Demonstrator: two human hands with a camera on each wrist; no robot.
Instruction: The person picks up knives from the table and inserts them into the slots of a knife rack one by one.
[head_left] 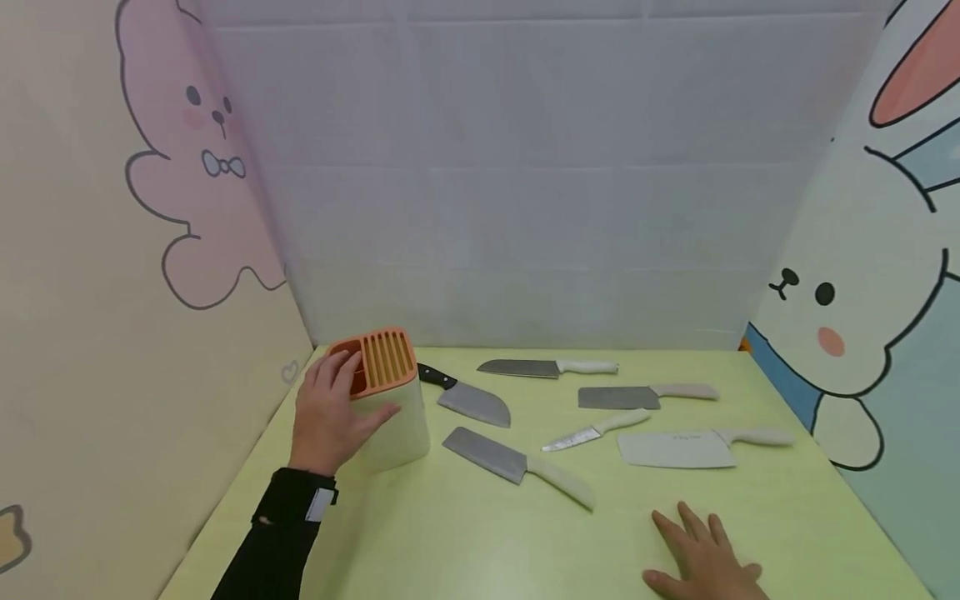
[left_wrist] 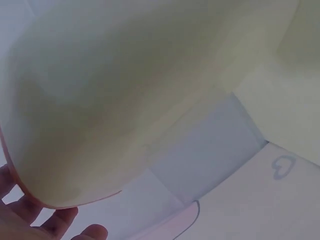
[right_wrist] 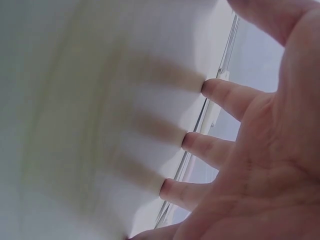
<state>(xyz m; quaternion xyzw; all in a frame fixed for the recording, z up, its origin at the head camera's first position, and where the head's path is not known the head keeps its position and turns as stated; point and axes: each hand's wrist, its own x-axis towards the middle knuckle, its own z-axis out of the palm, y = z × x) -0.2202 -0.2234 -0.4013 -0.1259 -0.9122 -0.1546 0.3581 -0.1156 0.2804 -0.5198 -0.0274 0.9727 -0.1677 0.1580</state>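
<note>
At the left of the table in the head view stands a pale knife block (head_left: 393, 433) with an orange slotted top. My left hand (head_left: 330, 417) holds its near left upper edge, fingers bent over the rim and thumb along the front. From the left wrist, the fingertips (left_wrist: 65, 217) show at the orange rim, below the block's pale side (left_wrist: 100, 125). My right hand (head_left: 708, 558) is spread, palm down, at the table's near right, holding nothing. Nearest to it lie a white-handled cleaver (head_left: 678, 450) and another pale-handled cleaver (head_left: 487, 454). In the right wrist view its fingertips (right_wrist: 172, 190) meet the pale tabletop.
A black-handled knife (head_left: 472, 404) lies right beside the block. Farther back are a long white-handled knife (head_left: 521, 368) and a small cleaver (head_left: 618, 397). A small speckled knife (head_left: 573, 439) lies mid-table. Walls with cartoon prints close off the back (head_left: 525, 208) and both sides.
</note>
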